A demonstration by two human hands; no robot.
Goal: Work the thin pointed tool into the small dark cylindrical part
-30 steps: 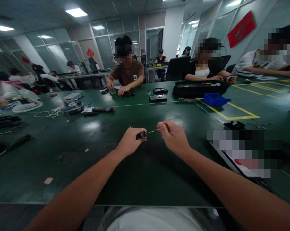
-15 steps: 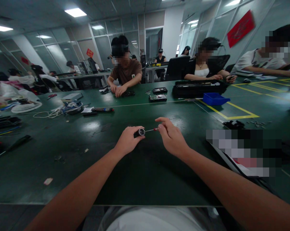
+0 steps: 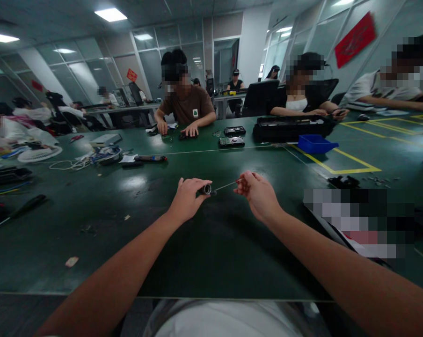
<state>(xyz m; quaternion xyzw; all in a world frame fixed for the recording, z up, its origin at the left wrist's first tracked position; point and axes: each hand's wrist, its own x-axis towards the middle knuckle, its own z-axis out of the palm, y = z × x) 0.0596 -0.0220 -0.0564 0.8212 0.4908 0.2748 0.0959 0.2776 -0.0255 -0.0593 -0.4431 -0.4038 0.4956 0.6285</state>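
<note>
My left hand [image 3: 189, 196] grips a short dark cylinder [image 3: 207, 189] between thumb and fingers, its round, light-rimmed end facing me. In my right hand [image 3: 258, 194] is the red handle of a thin screwdriver [image 3: 225, 186], pinched in the fingertips. Its slim shaft slants down to the left. A small dark piece [image 3: 213, 193] shows at the shaft's tip, just beside the cylinder; whether the two touch is unclear. Both hands are above the green table [image 3: 211, 262].
Ahead lie two drive-like units [image 3: 231, 141], a long black housing [image 3: 288, 128] and a blue tray [image 3: 317, 144]. Tools [image 3: 150, 158] and cables [image 3: 106, 155] are at left. A pixelated object [image 3: 352, 224] lies right of my forearm. People sit across the table.
My right hand has moved right and its fingers have closed in around the handle. The screwdriver's tip has come out of the cylinder's face, with a small dark piece now at it.
</note>
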